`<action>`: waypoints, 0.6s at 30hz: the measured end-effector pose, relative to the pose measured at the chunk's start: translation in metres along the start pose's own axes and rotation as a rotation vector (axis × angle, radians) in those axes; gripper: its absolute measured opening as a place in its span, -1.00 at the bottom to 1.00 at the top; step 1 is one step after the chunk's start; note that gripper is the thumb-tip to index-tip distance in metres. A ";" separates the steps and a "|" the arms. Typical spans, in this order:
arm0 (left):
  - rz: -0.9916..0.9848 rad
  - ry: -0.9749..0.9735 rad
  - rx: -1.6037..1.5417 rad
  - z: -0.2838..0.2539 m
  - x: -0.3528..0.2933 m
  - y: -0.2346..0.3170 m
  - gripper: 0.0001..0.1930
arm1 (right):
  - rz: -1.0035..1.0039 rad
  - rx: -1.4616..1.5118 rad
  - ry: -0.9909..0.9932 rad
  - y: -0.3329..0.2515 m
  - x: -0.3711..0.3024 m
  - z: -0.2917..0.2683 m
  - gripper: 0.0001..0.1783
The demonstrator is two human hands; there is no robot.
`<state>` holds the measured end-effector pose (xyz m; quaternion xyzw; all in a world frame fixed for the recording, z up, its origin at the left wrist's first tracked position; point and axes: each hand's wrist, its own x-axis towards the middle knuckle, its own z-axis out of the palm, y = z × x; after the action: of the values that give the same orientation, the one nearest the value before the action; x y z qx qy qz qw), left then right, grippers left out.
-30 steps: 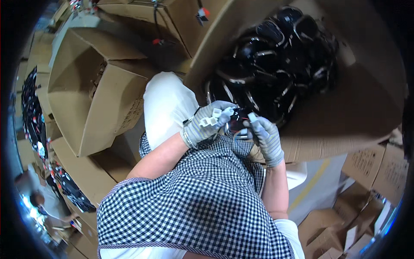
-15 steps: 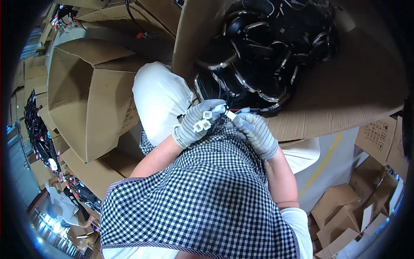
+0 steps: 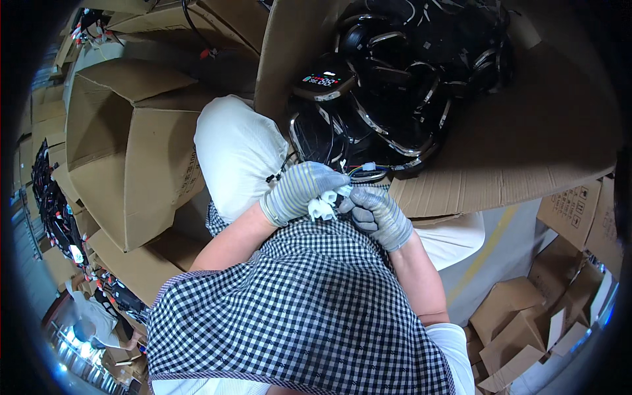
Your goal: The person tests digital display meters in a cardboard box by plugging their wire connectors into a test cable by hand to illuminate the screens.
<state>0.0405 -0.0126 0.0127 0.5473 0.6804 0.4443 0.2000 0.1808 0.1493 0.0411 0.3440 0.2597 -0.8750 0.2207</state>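
Gripping small white plastic wire connectors (image 3: 322, 205), the left hand (image 3: 301, 191) and right hand (image 3: 376, 214), both in grey knit gloves, now meet low over the black-and-white checked apron (image 3: 296, 309); a second ago they worked nearer the open brown cardboard box (image 3: 520, 158) of black round gauges with chrome rims (image 3: 395, 85). Thin coloured wires (image 3: 359, 171) run from the connectors into that box, so the plugs seem to be being mated.
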 end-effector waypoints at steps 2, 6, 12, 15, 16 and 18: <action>-0.085 -0.116 0.003 -0.001 0.003 0.003 -0.66 | 0.016 -0.027 0.028 0.002 0.001 -0.005 -0.66; -0.214 -0.334 -0.001 0.005 -0.001 -0.005 -0.61 | 0.047 -0.061 0.032 0.004 0.000 -0.012 -0.63; -0.076 -0.307 -0.033 0.002 0.010 -0.007 -0.59 | 0.023 -0.168 0.055 -0.012 -0.010 -0.004 -0.62; -0.016 -0.259 0.134 0.006 0.011 -0.013 -0.57 | -0.103 -0.239 0.156 -0.019 -0.006 0.013 -0.65; -0.107 -0.376 0.029 0.001 0.017 -0.010 -0.59 | -0.104 -0.269 0.115 -0.029 -0.010 0.021 -0.65; -0.128 -0.338 0.051 0.002 0.020 -0.011 -0.61 | -0.092 -0.303 0.105 -0.039 -0.012 0.021 -0.64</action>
<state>0.0292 0.0069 0.0068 0.5745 0.6817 0.3152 0.3254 0.1568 0.1688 0.0743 0.3396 0.4151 -0.8160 0.2158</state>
